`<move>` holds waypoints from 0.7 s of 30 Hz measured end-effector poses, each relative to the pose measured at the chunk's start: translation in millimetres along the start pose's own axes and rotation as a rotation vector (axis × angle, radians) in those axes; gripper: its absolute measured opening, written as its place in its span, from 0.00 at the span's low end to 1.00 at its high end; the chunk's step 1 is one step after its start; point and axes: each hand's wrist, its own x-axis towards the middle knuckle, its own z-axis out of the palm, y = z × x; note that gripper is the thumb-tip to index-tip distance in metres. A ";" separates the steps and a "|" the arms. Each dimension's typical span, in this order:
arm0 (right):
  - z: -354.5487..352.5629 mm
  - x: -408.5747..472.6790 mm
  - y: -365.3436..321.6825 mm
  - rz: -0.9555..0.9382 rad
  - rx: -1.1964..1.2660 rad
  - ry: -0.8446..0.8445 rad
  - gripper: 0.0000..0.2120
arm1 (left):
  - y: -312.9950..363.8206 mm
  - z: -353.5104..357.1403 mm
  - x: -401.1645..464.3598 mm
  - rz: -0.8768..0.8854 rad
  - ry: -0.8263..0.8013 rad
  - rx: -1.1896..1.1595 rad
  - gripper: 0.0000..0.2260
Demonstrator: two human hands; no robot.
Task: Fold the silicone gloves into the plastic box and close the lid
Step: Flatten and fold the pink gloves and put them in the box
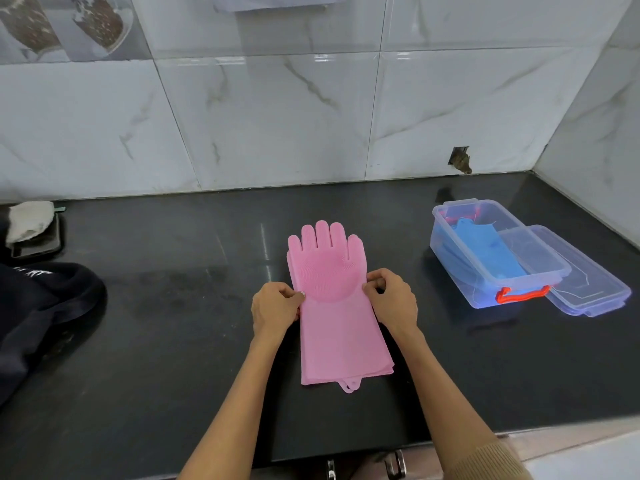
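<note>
Pink silicone gloves [337, 327] lie stacked flat on the black counter, fingers pointing toward the wall, bristled palm up. My left hand [275, 308] pinches the stack's left edge at the wrist area. My right hand [393, 299] pinches the right edge at the same height. A clear plastic box [485, 268] with an orange handle stands at the right, open, with folded blue gloves [485, 245] inside. Its clear lid [585, 282] lies beside it on the right, leaning partly on the box rim.
A dark cloth bag [41, 313] lies at the left edge. Behind it sits a dark tray [38, 242] with a pale rag on top. Marble-tiled walls close the back and right side. The counter's front edge runs just below my forearms.
</note>
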 end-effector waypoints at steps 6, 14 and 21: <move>3.9 -3.2 4.5 -0.029 -0.009 0.034 0.07 | -2.7 2.5 -4.2 0.055 0.050 0.029 0.08; -10.2 3.0 8.1 -0.170 0.045 -0.051 0.03 | -11.9 -3.6 -10.0 0.288 0.032 0.113 0.02; -28.9 11.6 19.8 -0.579 -0.411 -0.315 0.09 | -25.3 -18.4 -7.7 0.649 -0.097 0.492 0.08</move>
